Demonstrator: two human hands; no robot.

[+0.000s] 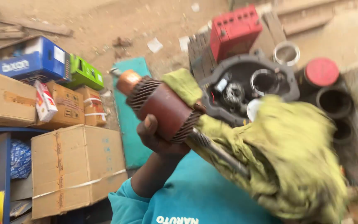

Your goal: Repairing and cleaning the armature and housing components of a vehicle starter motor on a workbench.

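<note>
My left hand [157, 135] grips a brown motor armature [164, 108] from below, in the middle of the view. The armature has a copper end [128, 81] pointing up-left, dark ribbed windings and a steel shaft [217, 152] running down-right. A yellow-green cloth [289, 159], blurred by motion, drapes over the shaft end and laps over the armature's top [183, 85]. My right hand is hidden under the cloth. My teal sleeve [195, 199] fills the lower middle.
Cardboard boxes [77, 166] are stacked at the left, with a blue box [34, 60] and a green box [85, 74] behind. A dark motor housing [245, 85], a red box [235, 29], a metal ring [286, 53] and black pipes [334, 101] lie beyond. A teal board [129, 124] lies on the dirt floor.
</note>
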